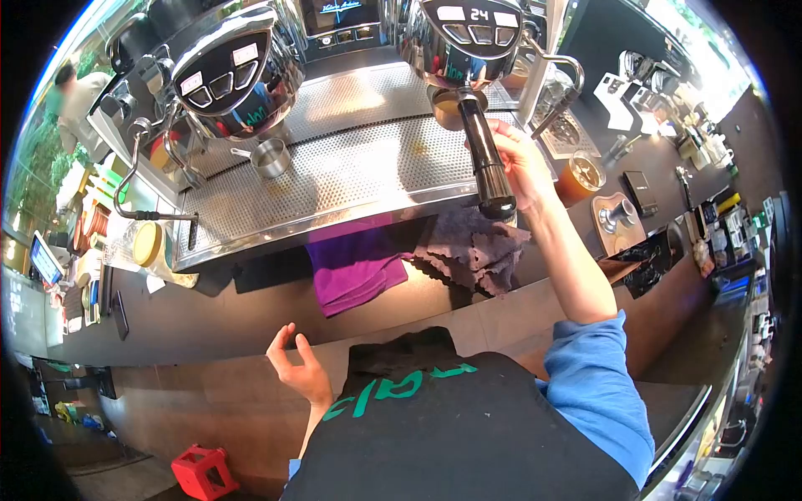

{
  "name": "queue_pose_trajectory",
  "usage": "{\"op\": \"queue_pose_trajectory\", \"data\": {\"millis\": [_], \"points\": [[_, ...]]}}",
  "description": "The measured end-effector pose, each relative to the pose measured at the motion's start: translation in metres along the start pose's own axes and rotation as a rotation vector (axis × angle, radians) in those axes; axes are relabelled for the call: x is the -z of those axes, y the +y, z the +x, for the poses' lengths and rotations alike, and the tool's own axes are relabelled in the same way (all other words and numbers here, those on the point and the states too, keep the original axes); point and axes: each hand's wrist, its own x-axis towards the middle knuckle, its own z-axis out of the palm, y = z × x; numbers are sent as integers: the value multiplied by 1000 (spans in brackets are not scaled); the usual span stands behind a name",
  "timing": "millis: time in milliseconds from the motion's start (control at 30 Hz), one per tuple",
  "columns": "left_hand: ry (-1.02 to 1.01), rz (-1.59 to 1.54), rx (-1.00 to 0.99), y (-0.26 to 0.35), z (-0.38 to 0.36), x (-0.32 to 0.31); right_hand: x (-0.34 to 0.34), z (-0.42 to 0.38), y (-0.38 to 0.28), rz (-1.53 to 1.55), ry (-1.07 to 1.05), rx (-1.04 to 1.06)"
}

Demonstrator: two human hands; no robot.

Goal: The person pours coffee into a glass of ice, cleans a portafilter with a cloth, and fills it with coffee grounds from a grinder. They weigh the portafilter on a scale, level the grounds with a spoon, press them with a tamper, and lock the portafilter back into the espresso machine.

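My right hand (522, 163) is at the black handle of a portafilter (482, 154), its fingers partly hidden behind the handle. The portafilter sits under the right group head (464, 37) of a chrome espresso machine, whose display reads 24. My left hand (302, 367) hangs empty near the counter's front edge, thumb and fingers apart. A small steel cup with a handle (271, 159) stands on the perforated drip tray (351, 159) below the left group head (238, 79). In front of the machine lie a purple cloth (355, 271) and a crumpled grey-brown cloth (476, 250).
Right of the machine are a glass with an amber drink (582, 177), a tamper on a wooden stand (618, 215) and a small black device (640, 193). A yellow-lidded jar (149, 244) stands left. A red stool (203, 472) is on the floor; a person (79, 108) stands at far left.
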Motion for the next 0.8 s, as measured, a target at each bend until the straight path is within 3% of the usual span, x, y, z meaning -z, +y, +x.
{"op": "queue_pose_trajectory", "data": {"millis": [367,800], "points": [[4,-48,10,4,2,-3,-2,-1,3,-31,-50,-70],[-20,-29,6,-8,7,11,-12,-1,5,-62,5,22]]}}
